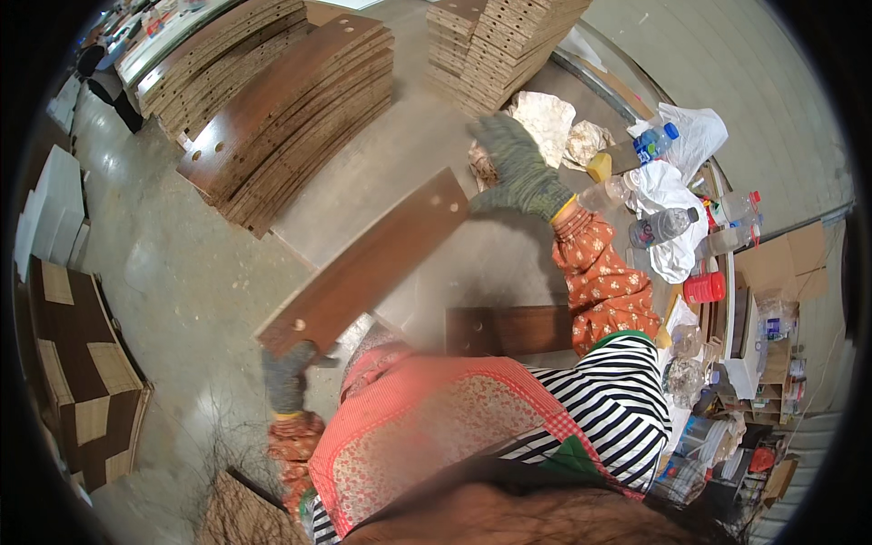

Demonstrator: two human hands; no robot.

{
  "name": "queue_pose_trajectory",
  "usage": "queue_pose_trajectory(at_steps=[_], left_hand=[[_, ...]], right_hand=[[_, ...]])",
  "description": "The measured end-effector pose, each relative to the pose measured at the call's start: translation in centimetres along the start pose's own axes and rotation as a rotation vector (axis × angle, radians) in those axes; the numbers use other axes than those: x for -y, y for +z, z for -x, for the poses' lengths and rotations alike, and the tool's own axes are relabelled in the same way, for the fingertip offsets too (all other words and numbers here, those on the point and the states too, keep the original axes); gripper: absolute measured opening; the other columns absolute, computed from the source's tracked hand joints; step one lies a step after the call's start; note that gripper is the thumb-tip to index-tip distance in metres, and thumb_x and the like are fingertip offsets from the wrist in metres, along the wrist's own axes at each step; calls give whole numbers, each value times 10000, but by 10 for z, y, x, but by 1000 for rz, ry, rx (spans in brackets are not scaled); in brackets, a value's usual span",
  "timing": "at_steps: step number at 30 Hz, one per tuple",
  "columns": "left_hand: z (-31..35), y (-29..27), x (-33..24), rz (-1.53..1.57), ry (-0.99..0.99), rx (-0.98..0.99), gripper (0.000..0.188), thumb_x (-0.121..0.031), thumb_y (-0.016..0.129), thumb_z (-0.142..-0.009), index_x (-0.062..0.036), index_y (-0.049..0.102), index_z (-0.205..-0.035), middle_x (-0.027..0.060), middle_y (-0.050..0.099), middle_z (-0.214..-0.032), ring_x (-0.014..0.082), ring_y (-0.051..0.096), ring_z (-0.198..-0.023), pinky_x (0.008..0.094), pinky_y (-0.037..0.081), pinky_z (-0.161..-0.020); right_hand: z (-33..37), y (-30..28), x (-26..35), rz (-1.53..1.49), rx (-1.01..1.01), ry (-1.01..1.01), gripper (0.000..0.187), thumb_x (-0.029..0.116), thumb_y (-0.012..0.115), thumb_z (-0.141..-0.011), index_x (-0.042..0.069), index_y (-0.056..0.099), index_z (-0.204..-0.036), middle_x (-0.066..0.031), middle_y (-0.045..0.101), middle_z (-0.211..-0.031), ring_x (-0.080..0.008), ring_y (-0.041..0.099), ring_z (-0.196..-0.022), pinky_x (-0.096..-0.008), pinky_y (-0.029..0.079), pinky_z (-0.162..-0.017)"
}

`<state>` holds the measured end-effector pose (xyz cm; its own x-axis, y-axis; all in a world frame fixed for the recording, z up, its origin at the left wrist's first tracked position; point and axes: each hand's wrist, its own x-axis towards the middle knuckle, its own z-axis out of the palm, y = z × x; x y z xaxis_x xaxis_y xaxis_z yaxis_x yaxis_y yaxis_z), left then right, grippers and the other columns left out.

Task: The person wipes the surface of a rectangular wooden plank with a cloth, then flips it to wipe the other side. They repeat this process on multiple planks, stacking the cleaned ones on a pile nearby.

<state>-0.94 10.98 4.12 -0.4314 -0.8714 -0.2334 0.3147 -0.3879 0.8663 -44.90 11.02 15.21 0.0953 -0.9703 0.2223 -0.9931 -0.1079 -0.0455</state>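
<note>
A long brown wood-finish board (368, 263) with round holes near its ends lies slantwise before me, its near left end by my body. My left hand (289, 377), in a grey knit glove, grips that near end, the fingers partly hidden. My right hand (520, 168), in a grey-green glove, is at the far end, with its thumb close to the board's edge. A mottled, stained rag (480, 167) shows between its thumb and fingers, and the hand appears closed around it. Another brown board (509, 330) lies nearer to me, partly hidden by my right sleeve.
Stacked boards (300, 113) stand at the far left, another stack (504, 50) at the far middle. Crumpled cloths (543, 123), plastic bottles (663, 227) and a red-lidded jar (704, 287) crowd the right side. Brown panels (86, 363) rest at the left; a person (109, 86) is beyond.
</note>
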Motion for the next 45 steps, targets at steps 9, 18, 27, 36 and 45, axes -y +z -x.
queue_pose_trajectory(at_steps=[9, 18, 27, 36, 45], left_hand=[[-13, 40, -196, -399, 905, 435, 666, -271, 734, -868, 68, 453, -1368, 284, 595, -1244, 377, 681, -981, 427, 615, -759], [-24, 37, -18, -101, 298, 238, 763, -100, 733, -786, 23, 394, -1458, 189, 450, -1474, 299, 509, -1308, 446, 424, -1093], [-8, 43, 88, -161, 258, -133, 573, -108, 707, -834, -7, 470, -1346, 128, 587, -1223, 277, 590, -1135, 362, 538, -869], [0, 33, 82, 601, -242, -118, 398, -78, 657, -869, -1, 557, -1247, 131, 640, -1145, 272, 633, -1086, 401, 522, -961], [-10, 19, 85, -723, 440, -2, 345, -104, 676, -872, -7, 628, -1200, 127, 666, -1147, 242, 655, -1005, 392, 520, -899]], right_hand=[[-23, -17, 122, -960, 309, 39, 497, 337, 770, -832, 14, 646, -1189, -120, 709, -991, -264, 693, -933, -411, 536, -839], [-6, 82, 133, -2101, -253, 573, 409, 338, 763, -869, 45, 645, -1130, 5, 640, -853, -130, 589, -746, -300, 498, -644], [33, 133, 105, -1625, 621, 630, 273, 279, 653, -944, 59, 642, -1106, -75, 669, -909, -233, 644, -823, -396, 527, -743], [19, 84, -42, 325, -234, 257, 730, 515, 664, -818, 155, 486, -1427, -215, 496, -1391, -407, 429, -1295, -494, 335, -1076], [-3, 72, -27, -340, -291, 548, 487, 441, 652, -885, 28, 671, -1143, -202, 699, -1056, -351, 681, -885, -402, 539, -787]])
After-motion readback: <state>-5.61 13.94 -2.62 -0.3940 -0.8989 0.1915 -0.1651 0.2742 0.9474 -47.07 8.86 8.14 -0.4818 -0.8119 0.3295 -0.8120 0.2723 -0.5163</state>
